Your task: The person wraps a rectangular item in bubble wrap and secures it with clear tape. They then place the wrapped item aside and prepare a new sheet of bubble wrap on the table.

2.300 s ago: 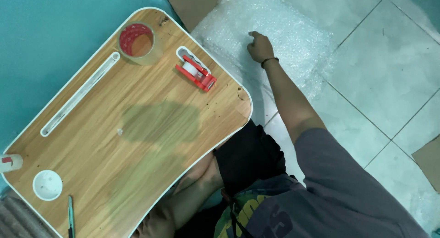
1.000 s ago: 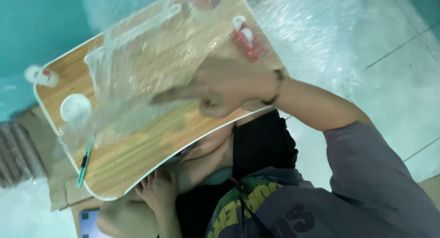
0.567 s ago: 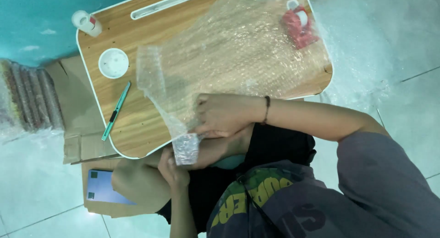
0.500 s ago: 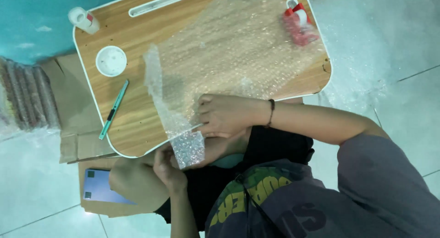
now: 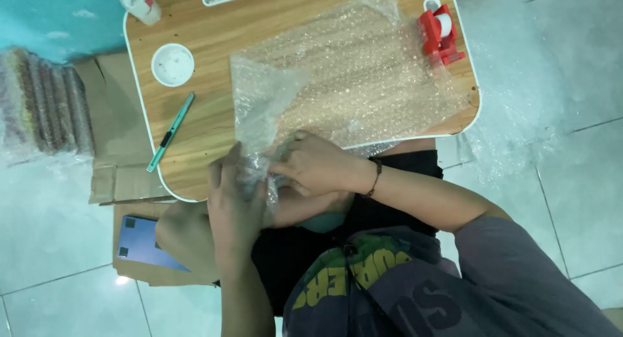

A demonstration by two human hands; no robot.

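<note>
Gathering the near corner of the bubble wrap sheet (image 5: pixel 350 84) at the front edge of the tabletop (image 5: pixel 195 116), both hands are now working together in the head view, where a moment earlier only the right hand was pressing on the sheet while the left was just coming up from below. The left hand (image 5: pixel 237 200) is closing its fingers around the crumpled, bunched corner of the plastic, and the right hand (image 5: pixel 315 165) is pinching and folding the same bunch from the other side, so both are clenched on the wrap; whether something small is being enclosed inside the bunch cannot be told, since the plastic and the fingers hide it. The rest of the sheet is lying spread across the middle and right of the wooden tabletop, having been pulled over from the floor beside the person, and it is reaching just beside the red tape dispenser (image 5: pixel 440 33) at the far right corner. The teal utility knife (image 5: pixel 170 132), the round white lid (image 5: pixel 172 65) and the small white bottle (image 5: pixel 140 2) are resting well apart from the hands on the left side, untouched. Flattened cardboard (image 5: pixel 117 149) and a blue card (image 5: pixel 139 243) are lying on the floor by the left knee.
</note>
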